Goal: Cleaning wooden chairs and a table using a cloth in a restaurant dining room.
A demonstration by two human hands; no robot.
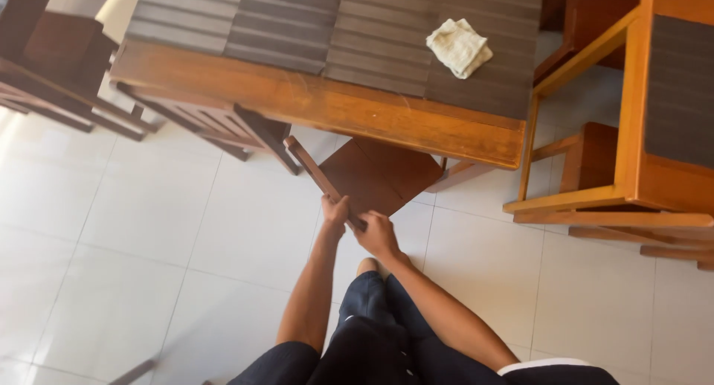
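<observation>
Two hands gripped the top rail of a dark wooden chair (372, 178) in the head view, the only view there was. The left hand (335, 209) was closed around the rail a little higher along it, and the right hand (377, 235) was wrapped shut on the rail's near end, the two almost touching. The chair stood on the pale tiled floor (149, 236) with its seat partly under the edge of the long wooden table (320, 102), whose top carried grey slatted mats and a crumpled cream cloth (459, 47).

Risk lay mostly in the tight spacing. Pushed further in at that angle, the chair back could likely knock the table's edge. Another chair (216, 121) sat just beside it on the left, so a skewed push might clip its legs. The person's foot (367, 266) was near the chair's rear, and a chair leg dragged back could catch it.
</observation>
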